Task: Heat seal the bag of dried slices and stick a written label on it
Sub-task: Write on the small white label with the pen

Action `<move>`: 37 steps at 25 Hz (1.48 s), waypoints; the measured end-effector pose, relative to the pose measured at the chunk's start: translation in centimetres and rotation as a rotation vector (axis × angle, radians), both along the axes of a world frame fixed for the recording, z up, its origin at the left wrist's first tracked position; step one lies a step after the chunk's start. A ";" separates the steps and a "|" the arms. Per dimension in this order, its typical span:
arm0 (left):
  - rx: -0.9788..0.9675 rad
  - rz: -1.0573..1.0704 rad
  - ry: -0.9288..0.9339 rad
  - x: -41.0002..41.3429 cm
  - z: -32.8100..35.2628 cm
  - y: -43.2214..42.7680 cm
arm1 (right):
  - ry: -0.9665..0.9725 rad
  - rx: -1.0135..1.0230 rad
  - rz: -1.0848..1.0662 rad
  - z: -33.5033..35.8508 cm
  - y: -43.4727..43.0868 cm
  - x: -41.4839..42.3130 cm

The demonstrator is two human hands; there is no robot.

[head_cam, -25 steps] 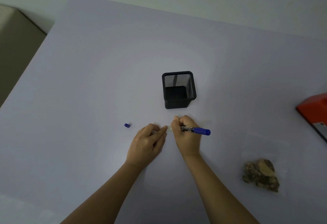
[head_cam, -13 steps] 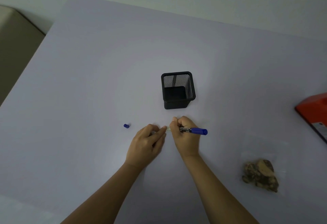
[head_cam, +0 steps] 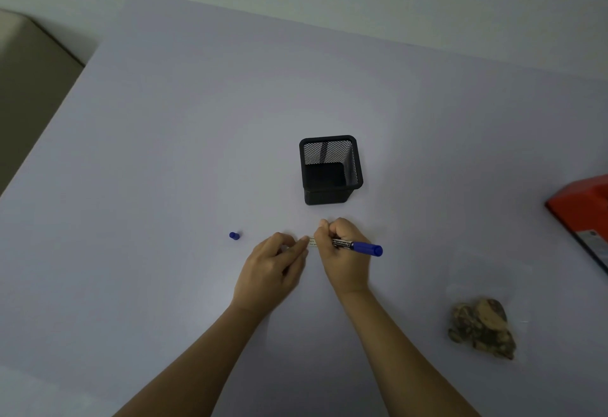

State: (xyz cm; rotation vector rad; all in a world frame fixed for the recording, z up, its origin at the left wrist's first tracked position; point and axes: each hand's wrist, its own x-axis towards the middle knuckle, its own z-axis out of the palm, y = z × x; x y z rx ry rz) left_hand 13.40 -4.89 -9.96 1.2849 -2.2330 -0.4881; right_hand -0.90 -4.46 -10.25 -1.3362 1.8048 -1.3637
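My right hand [head_cam: 343,252] grips a blue marker [head_cam: 360,247], its blue end pointing right and its tip hidden under my fingers. A small white label [head_cam: 312,241] lies on the table between my hands. My left hand [head_cam: 273,268] rests flat beside it, fingertips pressing its left end. The marker's blue cap [head_cam: 234,235] lies alone to the left. A clear bag of brown dried slices [head_cam: 482,326] sits on the table at the lower right, away from both hands.
A black mesh pen holder [head_cam: 330,170] stands just beyond my hands. An orange-red machine [head_cam: 585,216] sits at the right edge of the pale table [head_cam: 164,153]. A beige surface lies past the table's left edge.
The marker's blue end has shifted slightly left as my right hand moves over the label. My left hand stays in place.
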 end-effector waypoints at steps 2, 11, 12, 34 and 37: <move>0.000 -0.002 -0.009 0.1 0.0 0.0 | 0.009 -0.003 0.011 0.0 0.1 0.0; 0.002 -0.003 -0.023 0.1 0.0 0.0 | 0.006 -0.005 -0.002 0.1 0.0 0.0; 0.000 -0.003 -0.022 0.1 0.0 0.0 | 0.009 -0.006 0.000 0.1 0.0 0.0; -0.014 -0.010 -0.009 0.1 0.1 0.0 | 0.066 -0.003 0.018 0.0 0.2 0.1; -0.022 -0.009 -0.022 0.1 0.2 0.0 | 0.094 0.001 0.028 0.1 0.1 0.0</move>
